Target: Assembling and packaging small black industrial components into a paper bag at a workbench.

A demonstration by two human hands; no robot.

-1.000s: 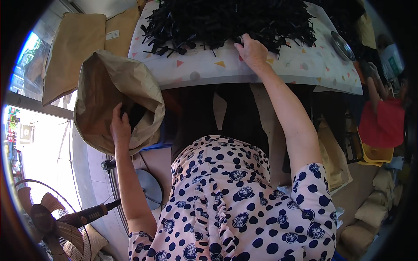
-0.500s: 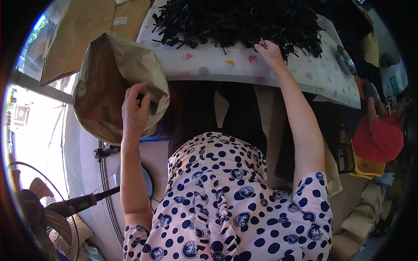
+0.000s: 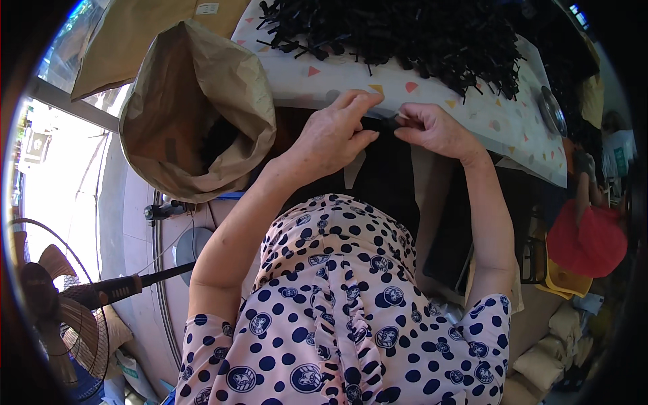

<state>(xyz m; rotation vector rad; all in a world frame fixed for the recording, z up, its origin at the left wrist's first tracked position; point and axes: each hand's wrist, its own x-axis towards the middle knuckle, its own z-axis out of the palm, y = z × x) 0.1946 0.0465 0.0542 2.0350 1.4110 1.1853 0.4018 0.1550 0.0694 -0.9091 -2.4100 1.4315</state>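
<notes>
We take the table with its patterned white cloth as our landmark and read from the left. Far left of the table and below its level, we note a floor fan with a dark handle beside it. Closer in, just off the table's left corner, an open brown paper sack stands with its mouth toward us; dark pieces lie in its bottom. A flat sheet of brown paper lies behind the sack.

At the table's near edge, the left hand rests with fingers extended and close together, the fingertips lying on the cloth edge; we cannot tell whether anything is held beneath them. Just to its right, at the same edge, the right hand has thumb and forefinger pressed together, pinching a small black piece that sits between the two hands. The hands are near each other but not touching.

On the table's far half, a large heap of black plastic strips covers the cloth. Toward the table's right end, a round metal lid lies flat. Beyond the right end, a red hat is visible on another person.
</notes>
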